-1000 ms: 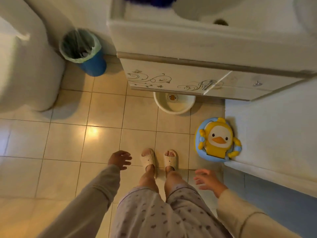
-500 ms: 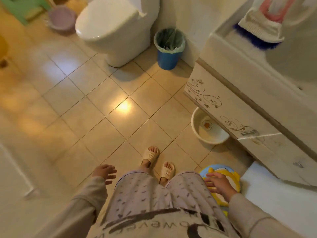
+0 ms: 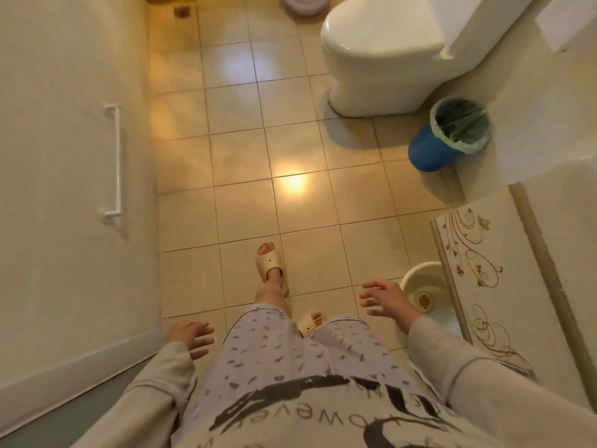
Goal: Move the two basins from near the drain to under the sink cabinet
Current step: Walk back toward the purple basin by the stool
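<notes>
Hands: your left hand (image 3: 190, 334) and right hand (image 3: 386, 300) are both unclenched, carrying nothing
Next: walk to 12 o'clock — grip the pink basin (image 3: 305, 4) by its rim

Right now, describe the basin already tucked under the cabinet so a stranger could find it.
Start at the sink cabinet with gold swirls. At its foot sits a cream basin, half hidden beneath. Unlike the pinkish basin by the drain, it has an orange mark inside.

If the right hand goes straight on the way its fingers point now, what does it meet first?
Probably nothing close: the right hand points left over bare floor tiles, toward the forward foot; height is unclear.
</notes>
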### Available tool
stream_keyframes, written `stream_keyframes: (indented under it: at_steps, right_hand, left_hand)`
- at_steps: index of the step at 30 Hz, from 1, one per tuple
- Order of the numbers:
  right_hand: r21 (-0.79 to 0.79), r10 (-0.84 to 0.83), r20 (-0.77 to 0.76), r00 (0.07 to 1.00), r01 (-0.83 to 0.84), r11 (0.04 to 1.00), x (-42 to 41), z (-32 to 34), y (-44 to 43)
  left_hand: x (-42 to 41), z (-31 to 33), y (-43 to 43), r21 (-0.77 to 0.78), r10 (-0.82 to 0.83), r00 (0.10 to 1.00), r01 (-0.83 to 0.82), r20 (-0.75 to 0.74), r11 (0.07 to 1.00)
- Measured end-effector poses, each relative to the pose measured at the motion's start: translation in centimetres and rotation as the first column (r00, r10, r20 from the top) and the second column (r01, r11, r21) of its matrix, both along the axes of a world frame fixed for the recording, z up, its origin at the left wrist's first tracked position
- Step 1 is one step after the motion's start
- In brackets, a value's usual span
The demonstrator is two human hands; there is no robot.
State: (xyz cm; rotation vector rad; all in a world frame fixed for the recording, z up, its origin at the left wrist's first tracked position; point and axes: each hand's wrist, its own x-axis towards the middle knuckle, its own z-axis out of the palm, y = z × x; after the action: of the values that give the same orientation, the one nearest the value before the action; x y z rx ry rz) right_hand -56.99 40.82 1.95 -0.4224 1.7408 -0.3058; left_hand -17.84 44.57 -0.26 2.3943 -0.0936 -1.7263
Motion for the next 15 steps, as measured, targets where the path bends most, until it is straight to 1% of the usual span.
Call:
stream_keyframes:
  at_steps: [4, 8, 12, 15]
  right_hand:
    - [-0.046, 0.078, -0.006, 0.997, -0.078, 0.996, 1.7, 0.1, -4.9]
    - [-0.018, 0.136, -0.005, 0.991, -0.136, 0.991, 3.8, -0.2, -8.6]
    - [0.04, 0.132, -0.029, 0.991, -0.131, 0.991, 6.0, -0.8, -12.0]
    - [0.107, 0.084, -0.06, 0.995, -0.078, 0.991, 6.9, -1.3, -14.3]
  left_hand:
    - [1.5, -0.3, -0.6, 0.015, 0.094, 0.995, -0.093, -0.017, 0.996]
    - [2.9, -0.9, -4.3, 0.009, 0.124, 0.992, -0.124, -0.036, 0.992]
    - [4.0, -0.6, -10.3, -0.007, 0.062, 0.998, -0.062, -0.029, 0.998]
    - [4.7, 0.4, -15.9, -0.046, 0.006, 0.999, -0.008, -0.037, 0.999]
